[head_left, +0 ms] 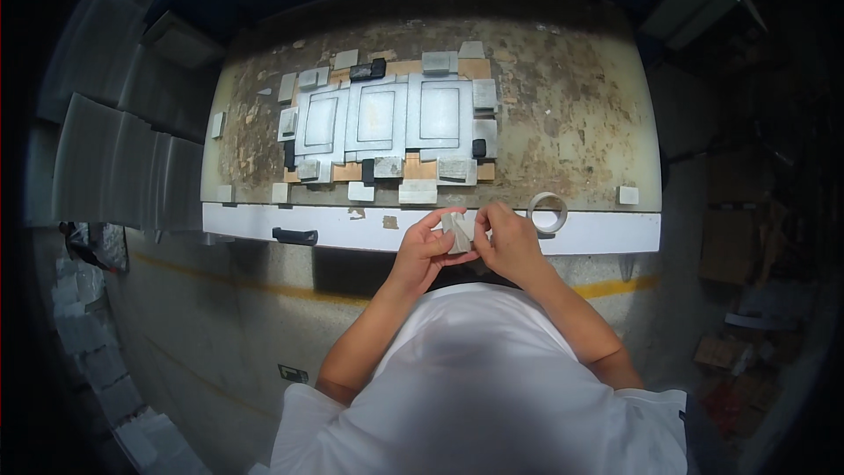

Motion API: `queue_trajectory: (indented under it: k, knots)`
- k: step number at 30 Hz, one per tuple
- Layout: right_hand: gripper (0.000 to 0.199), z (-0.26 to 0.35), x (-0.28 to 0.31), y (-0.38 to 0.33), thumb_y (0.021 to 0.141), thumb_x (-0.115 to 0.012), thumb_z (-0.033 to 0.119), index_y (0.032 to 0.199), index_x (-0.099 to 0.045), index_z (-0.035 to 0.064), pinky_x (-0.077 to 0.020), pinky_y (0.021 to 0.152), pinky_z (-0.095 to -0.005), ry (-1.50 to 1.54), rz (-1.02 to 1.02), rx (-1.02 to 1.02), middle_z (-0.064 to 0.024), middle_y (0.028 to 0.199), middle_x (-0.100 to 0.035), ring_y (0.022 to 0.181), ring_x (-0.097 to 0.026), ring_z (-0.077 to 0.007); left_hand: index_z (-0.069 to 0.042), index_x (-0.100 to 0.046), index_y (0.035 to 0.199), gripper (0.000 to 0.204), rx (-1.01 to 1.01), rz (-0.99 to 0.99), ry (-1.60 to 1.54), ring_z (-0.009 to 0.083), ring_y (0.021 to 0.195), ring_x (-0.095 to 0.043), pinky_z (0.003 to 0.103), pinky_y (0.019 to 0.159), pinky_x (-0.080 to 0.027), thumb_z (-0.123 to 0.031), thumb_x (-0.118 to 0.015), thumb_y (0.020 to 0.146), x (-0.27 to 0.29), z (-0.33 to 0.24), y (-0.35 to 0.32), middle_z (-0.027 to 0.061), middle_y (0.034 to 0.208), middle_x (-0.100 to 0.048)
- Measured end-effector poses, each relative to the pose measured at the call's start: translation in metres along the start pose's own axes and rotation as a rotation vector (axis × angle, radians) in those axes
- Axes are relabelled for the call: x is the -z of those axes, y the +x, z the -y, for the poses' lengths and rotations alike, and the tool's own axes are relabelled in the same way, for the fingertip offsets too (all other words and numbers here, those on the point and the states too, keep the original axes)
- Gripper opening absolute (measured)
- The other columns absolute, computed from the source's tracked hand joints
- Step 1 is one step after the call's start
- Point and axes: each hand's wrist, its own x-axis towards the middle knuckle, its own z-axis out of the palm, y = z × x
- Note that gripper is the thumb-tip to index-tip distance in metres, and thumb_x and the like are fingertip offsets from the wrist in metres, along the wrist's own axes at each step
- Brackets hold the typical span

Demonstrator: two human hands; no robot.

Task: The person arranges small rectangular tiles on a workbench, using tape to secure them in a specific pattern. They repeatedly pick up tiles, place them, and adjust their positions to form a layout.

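Close to my body, at the table's front edge, my left hand (422,254) holds a small pale grey block (456,234) between thumb and fingers. Against the block's right side, my right hand (512,244) has its thumb and fingertips pinched together. What sits in that pinch is too small to make out. A roll of pale tape (563,215) lies on the table just right of my right hand. Beyond my hands, three white panels (376,116) with dark rectangular outlines lie side by side. Similar grey blocks (418,192) and a few black ones (367,171) surround them.
The worn, stained tabletop (563,97) has a white front edge with a black handle (294,236). Single blocks lie near its corners, one being a white block (627,194) at right. Stacked pale sheets (88,163) stand at left; cardboard boxes (737,246) are at right.
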Motion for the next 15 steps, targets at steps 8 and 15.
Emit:
queue_trajectory:
  k: [8,15]
  knots:
    - [0.011,-0.040,0.017,0.015,0.094,-0.060,0.009,0.099,-0.055,0.0009,-0.0445,0.056,-0.0295,0.278,-0.118,-0.047,-0.0091,0.074,-0.059,0.062,-0.057,-0.0146,-0.001,-0.045,0.140,0.048,0.013,-0.038,-0.041,0.0302,0.110,-0.066,0.044,0.093,-0.059,-0.006,-0.062,0.095,-0.032,0.015,0.040,0.0205,0.120,-0.064]
    - [0.010,-0.111,0.061,0.046,0.100,-0.054,0.012,0.099,-0.058,0.0029,-0.0370,0.056,-0.0204,0.934,-0.155,-0.299,0.0049,0.075,-0.052,0.060,-0.043,-0.0048,0.000,-0.049,0.137,0.055,0.090,-0.148,0.199,0.0243,0.105,-0.068,0.035,0.086,-0.060,0.001,-0.071,0.087,-0.046,0.030,0.062,0.0171,0.112,-0.065]
